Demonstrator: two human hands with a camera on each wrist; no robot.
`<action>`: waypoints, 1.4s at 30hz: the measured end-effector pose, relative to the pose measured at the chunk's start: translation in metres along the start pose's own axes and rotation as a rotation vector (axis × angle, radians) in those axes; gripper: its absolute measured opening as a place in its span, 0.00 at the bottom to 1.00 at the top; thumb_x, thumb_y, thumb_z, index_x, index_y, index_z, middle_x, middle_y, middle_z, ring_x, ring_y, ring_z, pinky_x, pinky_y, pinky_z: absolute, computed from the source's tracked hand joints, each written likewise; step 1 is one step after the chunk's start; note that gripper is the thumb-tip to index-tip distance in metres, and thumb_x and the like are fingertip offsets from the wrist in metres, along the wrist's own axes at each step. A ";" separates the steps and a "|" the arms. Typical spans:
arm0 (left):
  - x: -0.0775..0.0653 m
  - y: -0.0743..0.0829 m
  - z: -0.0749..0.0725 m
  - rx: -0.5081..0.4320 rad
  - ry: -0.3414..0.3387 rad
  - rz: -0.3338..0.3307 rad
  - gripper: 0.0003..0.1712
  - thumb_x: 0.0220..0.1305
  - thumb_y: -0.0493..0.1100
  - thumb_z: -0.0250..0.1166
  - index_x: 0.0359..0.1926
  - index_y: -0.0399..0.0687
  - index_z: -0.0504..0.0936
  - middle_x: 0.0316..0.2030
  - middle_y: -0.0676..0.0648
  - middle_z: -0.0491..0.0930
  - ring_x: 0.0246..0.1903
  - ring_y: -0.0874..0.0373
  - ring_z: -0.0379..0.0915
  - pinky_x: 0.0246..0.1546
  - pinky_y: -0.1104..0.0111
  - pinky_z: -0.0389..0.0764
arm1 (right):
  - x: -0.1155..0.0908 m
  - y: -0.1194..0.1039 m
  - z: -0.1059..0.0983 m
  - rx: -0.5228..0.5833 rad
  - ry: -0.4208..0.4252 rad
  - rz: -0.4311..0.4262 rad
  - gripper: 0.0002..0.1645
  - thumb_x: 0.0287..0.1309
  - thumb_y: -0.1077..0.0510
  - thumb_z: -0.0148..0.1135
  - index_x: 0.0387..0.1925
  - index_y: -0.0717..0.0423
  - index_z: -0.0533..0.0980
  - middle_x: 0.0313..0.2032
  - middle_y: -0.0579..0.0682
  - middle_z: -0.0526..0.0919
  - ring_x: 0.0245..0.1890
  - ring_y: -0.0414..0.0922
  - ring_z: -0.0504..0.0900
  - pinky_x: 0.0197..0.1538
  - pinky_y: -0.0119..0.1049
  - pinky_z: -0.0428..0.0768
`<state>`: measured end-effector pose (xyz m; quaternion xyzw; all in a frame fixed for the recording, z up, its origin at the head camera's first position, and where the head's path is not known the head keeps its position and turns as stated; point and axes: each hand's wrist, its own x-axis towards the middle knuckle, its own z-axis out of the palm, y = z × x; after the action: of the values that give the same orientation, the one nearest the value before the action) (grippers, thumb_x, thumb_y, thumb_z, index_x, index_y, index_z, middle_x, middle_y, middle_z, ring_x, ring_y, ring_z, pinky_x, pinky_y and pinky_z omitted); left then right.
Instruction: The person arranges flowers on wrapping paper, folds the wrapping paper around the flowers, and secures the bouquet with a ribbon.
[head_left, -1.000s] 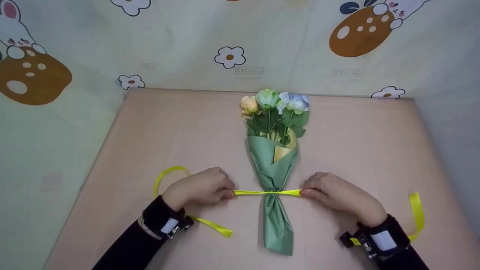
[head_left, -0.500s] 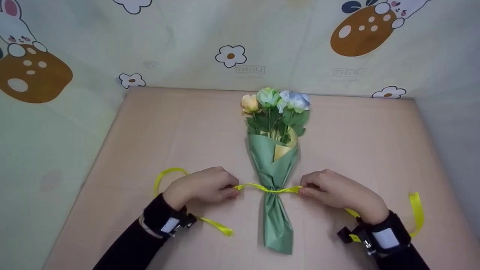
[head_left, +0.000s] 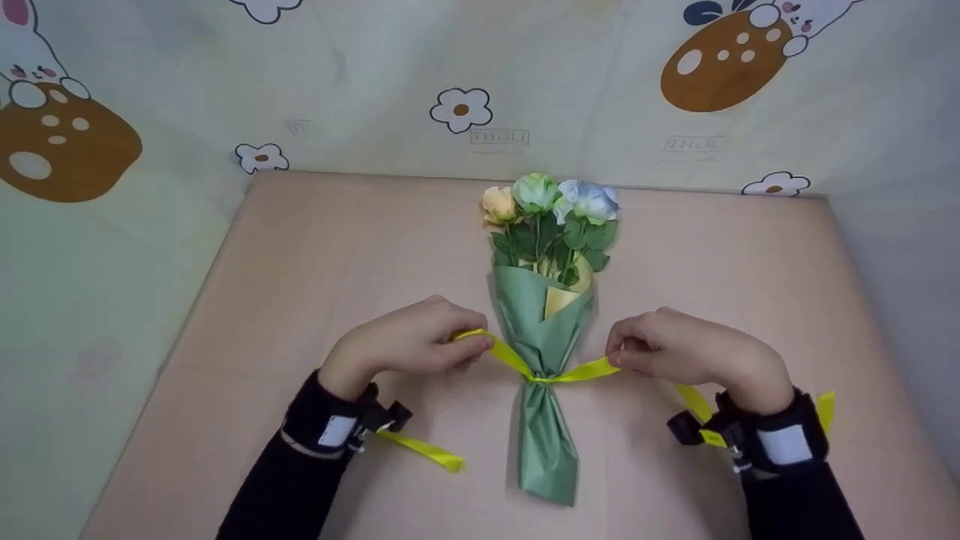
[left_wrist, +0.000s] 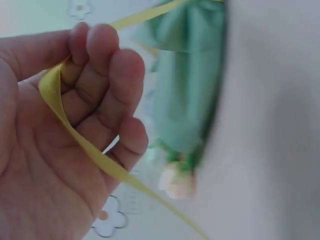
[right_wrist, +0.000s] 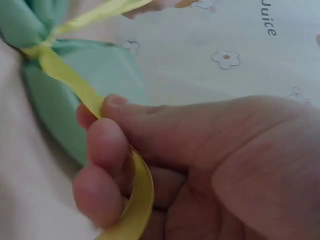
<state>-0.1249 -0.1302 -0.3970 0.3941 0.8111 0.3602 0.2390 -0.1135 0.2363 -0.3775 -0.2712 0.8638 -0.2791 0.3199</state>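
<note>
A bouquet wrapped in green paper (head_left: 536,330) lies upright in the head view, its orange, green and blue flowers (head_left: 536,193) toward the back. Round its narrow waist runs a yellow ribbon (head_left: 510,356), crossed at the front. On the left, my left hand (head_left: 416,335) pinches one ribbon end between thumb and fingers; the left wrist view shows that ribbon (left_wrist: 95,152) trailing across the palm. My right hand (head_left: 694,349) pinches the other end, and in the right wrist view the ribbon (right_wrist: 75,82) runs from the crossing to my fingertips. Both hands are lifted beside the waist.
A light brown tabletop (head_left: 360,247) lies under everything. Behind and at the sides hangs a pale cloth (head_left: 375,90) printed with flowers and rabbits. One loose ribbon tail (head_left: 431,452) lies below my left wrist, another (head_left: 825,411) beyond my right wrist.
Both hands have risen away from the table, the left one farther up. The ribbon, straight and taut earlier, now slants upward from the bouquet's waist to each hand.
</note>
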 end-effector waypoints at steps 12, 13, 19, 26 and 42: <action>0.005 0.034 -0.032 -0.252 0.097 -0.039 0.30 0.88 0.48 0.55 0.22 0.46 0.77 0.13 0.50 0.72 0.13 0.59 0.61 0.18 0.71 0.58 | -0.022 -0.018 -0.036 -0.037 0.127 0.014 0.07 0.77 0.53 0.68 0.41 0.48 0.89 0.32 0.39 0.85 0.32 0.42 0.76 0.35 0.34 0.74; 0.003 0.034 -0.034 -0.271 0.103 -0.038 0.29 0.88 0.47 0.55 0.23 0.45 0.77 0.13 0.50 0.71 0.13 0.58 0.62 0.18 0.71 0.59 | -0.024 -0.016 -0.036 -0.036 0.139 0.025 0.07 0.77 0.52 0.69 0.41 0.48 0.89 0.31 0.39 0.84 0.31 0.42 0.75 0.34 0.34 0.72; 0.001 0.037 -0.034 -0.434 0.180 0.114 0.15 0.85 0.37 0.50 0.39 0.33 0.77 0.31 0.47 0.77 0.32 0.50 0.76 0.38 0.67 0.78 | -0.026 -0.007 -0.036 -0.020 0.230 0.029 0.06 0.77 0.54 0.69 0.41 0.50 0.88 0.29 0.40 0.81 0.29 0.42 0.72 0.32 0.34 0.70; 0.020 0.035 -0.025 -0.554 0.420 0.244 0.13 0.85 0.35 0.49 0.51 0.29 0.77 0.48 0.42 0.80 0.47 0.46 0.75 0.52 0.59 0.78 | -0.027 -0.002 -0.037 -0.003 0.295 -0.018 0.06 0.77 0.55 0.69 0.40 0.49 0.87 0.28 0.39 0.80 0.28 0.40 0.72 0.32 0.33 0.70; 0.062 0.035 -0.002 -0.740 0.423 0.076 0.15 0.90 0.41 0.40 0.46 0.41 0.72 0.28 0.49 0.65 0.27 0.57 0.59 0.31 0.69 0.64 | -0.041 0.030 -0.047 0.022 0.268 0.014 0.05 0.66 0.58 0.79 0.41 0.49 0.88 0.26 0.40 0.80 0.25 0.39 0.71 0.29 0.31 0.70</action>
<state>-0.1454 -0.0661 -0.3754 0.2289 0.6434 0.7083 0.1790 -0.1288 0.2977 -0.3508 -0.2219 0.8976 -0.3201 0.2063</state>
